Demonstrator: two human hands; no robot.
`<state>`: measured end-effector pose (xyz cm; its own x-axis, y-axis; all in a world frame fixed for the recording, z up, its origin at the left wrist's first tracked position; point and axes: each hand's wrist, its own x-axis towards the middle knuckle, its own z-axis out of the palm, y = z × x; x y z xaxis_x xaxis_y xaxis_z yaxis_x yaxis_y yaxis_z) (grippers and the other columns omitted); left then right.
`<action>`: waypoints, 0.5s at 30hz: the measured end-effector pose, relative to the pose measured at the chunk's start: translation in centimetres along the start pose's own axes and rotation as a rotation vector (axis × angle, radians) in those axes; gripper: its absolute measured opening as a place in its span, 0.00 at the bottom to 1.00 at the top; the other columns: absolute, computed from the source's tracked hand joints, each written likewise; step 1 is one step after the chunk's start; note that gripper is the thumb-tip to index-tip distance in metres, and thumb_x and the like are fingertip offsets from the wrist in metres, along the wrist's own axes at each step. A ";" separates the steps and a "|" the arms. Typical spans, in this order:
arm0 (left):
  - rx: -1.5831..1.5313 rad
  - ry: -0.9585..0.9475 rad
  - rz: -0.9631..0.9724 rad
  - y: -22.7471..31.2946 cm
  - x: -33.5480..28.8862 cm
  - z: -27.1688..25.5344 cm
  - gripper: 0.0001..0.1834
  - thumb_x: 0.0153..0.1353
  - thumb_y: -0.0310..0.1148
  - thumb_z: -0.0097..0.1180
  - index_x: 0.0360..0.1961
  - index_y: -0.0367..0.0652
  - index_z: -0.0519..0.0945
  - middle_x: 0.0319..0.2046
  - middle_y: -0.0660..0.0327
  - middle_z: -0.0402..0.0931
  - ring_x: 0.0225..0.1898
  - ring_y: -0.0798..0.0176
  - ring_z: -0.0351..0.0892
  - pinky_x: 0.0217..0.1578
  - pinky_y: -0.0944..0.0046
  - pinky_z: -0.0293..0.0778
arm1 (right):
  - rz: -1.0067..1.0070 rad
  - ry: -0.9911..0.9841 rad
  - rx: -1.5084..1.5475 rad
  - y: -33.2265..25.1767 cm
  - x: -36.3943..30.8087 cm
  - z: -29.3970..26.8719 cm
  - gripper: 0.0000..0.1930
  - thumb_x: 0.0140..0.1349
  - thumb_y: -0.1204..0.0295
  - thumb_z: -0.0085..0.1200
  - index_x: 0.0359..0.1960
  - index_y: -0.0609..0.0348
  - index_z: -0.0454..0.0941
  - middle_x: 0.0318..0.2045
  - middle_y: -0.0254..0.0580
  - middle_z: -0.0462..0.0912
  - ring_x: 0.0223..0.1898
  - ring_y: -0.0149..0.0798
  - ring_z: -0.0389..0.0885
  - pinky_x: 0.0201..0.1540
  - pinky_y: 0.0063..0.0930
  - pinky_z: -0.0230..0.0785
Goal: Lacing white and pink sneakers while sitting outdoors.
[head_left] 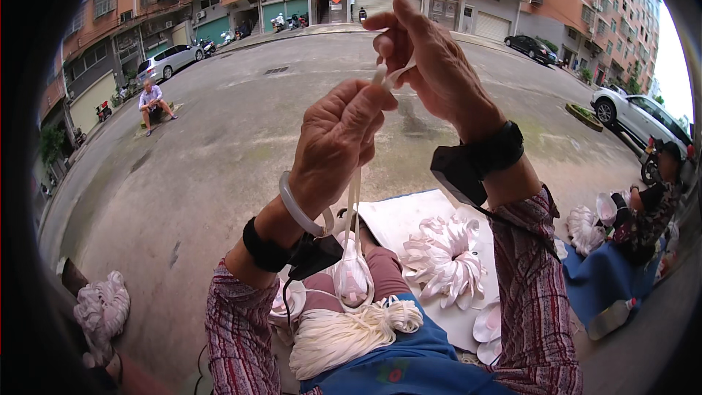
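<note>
In front of me, my left hand (340, 128) is closed in a pinch on a flat white lace (355, 194). Just above it is my right hand (435, 66), its fingers curled and the lace passing to it in a loop; exactly where its fingers grip is partly hidden. The lace hangs down to a white and pink shoe upper (352, 281) at my knees. Across my lap, on blue cloth (420, 351), lies a thick bundle of cream laces (351, 336).
On a white board (391, 212) to the right, several shoe uppers (446, 260) are fanned in a ring. Another bundle of white pieces (102, 307) lies at left. A co-worker (643, 212) sits at far right beside a plastic bottle (613, 318). A seated person (153, 102) and parked cars are farther off.
</note>
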<state>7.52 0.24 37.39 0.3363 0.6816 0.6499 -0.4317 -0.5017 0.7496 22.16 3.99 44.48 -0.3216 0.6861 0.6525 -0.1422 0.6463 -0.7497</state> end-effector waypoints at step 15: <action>0.141 0.284 0.179 -0.2 0.8 -1.5 0.14 0.70 0.40 0.46 0.40 0.41 0.77 0.18 0.74 0.64 0.13 0.84 0.53 0.11 0.79 0.49 | 0.057 -0.133 -0.133 2.7 -4.4 0.1 0.21 0.65 0.55 0.53 0.45 0.63 0.80 0.28 0.33 0.79 0.25 0.22 0.73 0.25 0.17 0.66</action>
<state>6.64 1.63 37.59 0.0115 0.6875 0.7261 -0.3366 -0.6811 0.6502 23.06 2.63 39.58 -0.4473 0.6785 0.5827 0.0019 0.6523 -0.7580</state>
